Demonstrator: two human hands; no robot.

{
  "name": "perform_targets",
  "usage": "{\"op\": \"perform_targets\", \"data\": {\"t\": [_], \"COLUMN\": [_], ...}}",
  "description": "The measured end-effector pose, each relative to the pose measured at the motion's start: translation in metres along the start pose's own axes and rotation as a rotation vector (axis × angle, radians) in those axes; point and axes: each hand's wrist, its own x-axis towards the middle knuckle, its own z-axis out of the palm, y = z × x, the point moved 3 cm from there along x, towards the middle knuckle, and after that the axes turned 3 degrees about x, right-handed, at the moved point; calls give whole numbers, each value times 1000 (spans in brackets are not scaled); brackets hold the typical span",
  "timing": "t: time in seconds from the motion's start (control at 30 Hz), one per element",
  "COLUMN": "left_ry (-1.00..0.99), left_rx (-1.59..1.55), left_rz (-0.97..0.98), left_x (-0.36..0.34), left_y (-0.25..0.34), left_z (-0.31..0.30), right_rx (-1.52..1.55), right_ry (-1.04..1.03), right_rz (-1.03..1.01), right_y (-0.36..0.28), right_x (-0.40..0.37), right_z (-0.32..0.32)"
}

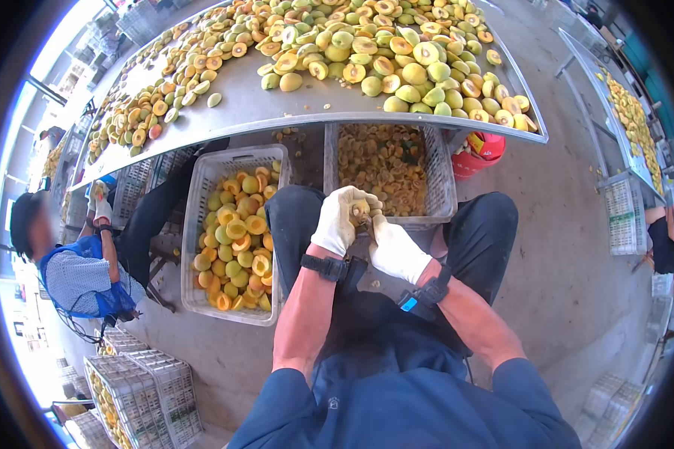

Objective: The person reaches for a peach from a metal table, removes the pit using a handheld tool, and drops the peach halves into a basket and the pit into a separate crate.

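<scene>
My left hand (340, 223), in a white glove, is raised above the gap between my knees. Its fingers curl around a small brownish-yellow piece of fruit (360, 212), mostly covered by the glove. Against it, my right hand (398, 251), also gloved in white, is closed with its fingertips meeting the left fingers; whatever it grips is hidden. Just beyond both hands stands a crate (441, 173) full of brownish fruit scraps and pits (378, 161). To the left, another crate (189, 258) holds halved yellow peaches (236, 228).
A metal table (240, 101) ahead carries a heap of halved peaches (416, 72). Below its right corner sits a red bag (478, 153). A seated co-worker (90, 269) is at left, near stacked crates (146, 396). Another fruit-covered table (614, 112) stands at right.
</scene>
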Motion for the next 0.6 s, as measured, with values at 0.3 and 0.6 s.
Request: {"op": "perform_targets", "data": {"t": [0.3,0.6], "left_ry": [43,-235], "left_rx": [41,205], "left_rz": [177,35], "left_x": [-19,-29], "left_y": [17,29], "left_z": [19,34], "right_rx": [235,1111], "right_ry": [181,-471], "right_rz": [-325,220], "right_y": [10,-22], "right_x": [15,-27], "right_z": [10,-23]}}
